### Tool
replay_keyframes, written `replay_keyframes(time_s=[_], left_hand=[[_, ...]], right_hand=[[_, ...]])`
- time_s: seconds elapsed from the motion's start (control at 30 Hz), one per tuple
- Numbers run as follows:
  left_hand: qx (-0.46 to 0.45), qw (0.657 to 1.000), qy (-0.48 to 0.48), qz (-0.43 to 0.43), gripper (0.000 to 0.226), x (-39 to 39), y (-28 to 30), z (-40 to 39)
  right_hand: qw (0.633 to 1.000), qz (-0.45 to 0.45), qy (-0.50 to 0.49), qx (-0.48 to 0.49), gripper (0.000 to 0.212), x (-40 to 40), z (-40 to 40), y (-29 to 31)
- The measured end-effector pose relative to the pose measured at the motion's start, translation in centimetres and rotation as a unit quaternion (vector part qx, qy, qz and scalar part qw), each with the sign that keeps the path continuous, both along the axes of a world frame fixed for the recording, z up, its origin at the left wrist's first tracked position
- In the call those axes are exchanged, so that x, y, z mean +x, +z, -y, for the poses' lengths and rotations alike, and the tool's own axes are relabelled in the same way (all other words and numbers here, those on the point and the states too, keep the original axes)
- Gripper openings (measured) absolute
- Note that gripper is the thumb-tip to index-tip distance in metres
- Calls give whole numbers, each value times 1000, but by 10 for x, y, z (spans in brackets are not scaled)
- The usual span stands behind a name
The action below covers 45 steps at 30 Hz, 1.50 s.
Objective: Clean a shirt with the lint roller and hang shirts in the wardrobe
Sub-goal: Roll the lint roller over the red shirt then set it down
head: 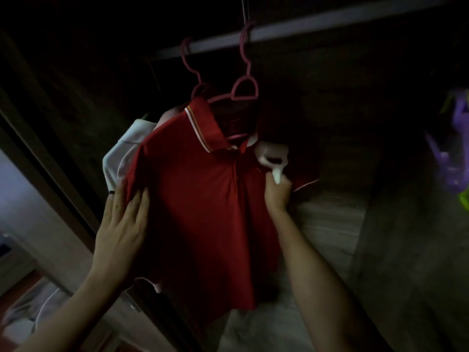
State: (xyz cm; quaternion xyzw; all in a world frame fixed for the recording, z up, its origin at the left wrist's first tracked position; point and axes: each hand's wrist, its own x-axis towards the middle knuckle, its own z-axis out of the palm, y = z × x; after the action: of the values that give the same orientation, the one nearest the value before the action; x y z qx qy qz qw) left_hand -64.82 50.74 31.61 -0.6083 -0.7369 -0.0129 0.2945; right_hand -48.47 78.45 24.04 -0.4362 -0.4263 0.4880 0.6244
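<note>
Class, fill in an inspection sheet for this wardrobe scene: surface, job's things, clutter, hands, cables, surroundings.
Surface: wardrobe floor, dim.
Job's things: red polo shirt on a pink hanger hooked on the rail; white lint roller against its chest.
Clutter: white garment behind; purple item at right, unclear.
Hands: left hand flat on the shirt's side; right hand grips the roller handle.
Cables: nothing seen.
Surroundings: very dark.
</note>
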Motion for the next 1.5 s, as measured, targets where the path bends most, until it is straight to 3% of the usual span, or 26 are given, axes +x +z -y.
replay_keyframes(time_s=[0.13,0.2,0.33,0.43,0.53,0.6,0.67,0.83,0.97,1.07,1.17,1.23,1.3,1.4,1.5], left_hand=[[-44,998,52,10,173,2,-2,4],[-43,997,62,4,166,3,-3,4],[-63,996,63,6,165,3,-3,9],[-87,995,41,-8,162,1,0,11],[-120,992,-9,-35,141,-2,-1,15],[-121,991,-22,-47,141,-6,-5,17],[-112,992,-20,-48,141,-6,-8,17],[-78,996,1,-48,143,-4,-9,9],[-60,998,27,-26,149,-8,-9,6],[-49,998,29,-24,150,-11,-10,6],[-45,999,24,-18,151,-11,-11,5],[-44,999,19,-14,149,-11,-13,6],[-36,999,13,-16,145,-9,-15,5],[-27,1000,9,-14,141,-6,-18,5],[-35,999,19,-8,144,-3,-21,3]], right_hand=[[972,194,82,-106,18,-10,31,-99],[970,195,87,-116,16,-10,41,-115],[989,130,52,-57,32,-14,40,-91],[992,115,48,-38,30,-18,36,-79],[972,214,72,-72,19,-19,38,-118],[935,314,111,-120,20,-15,48,-160],[916,351,119,-156,25,-8,61,-187],[963,250,27,-95,24,-15,54,-161],[985,169,19,-43,20,-24,33,-127],[969,232,45,-72,17,-23,36,-148],[915,358,117,-148,26,-9,57,-201],[903,367,129,-181,23,5,75,-224],[924,327,97,-176,14,10,87,-225],[968,227,34,-100,18,6,103,-200],[979,201,43,-10,17,-6,122,-180]])
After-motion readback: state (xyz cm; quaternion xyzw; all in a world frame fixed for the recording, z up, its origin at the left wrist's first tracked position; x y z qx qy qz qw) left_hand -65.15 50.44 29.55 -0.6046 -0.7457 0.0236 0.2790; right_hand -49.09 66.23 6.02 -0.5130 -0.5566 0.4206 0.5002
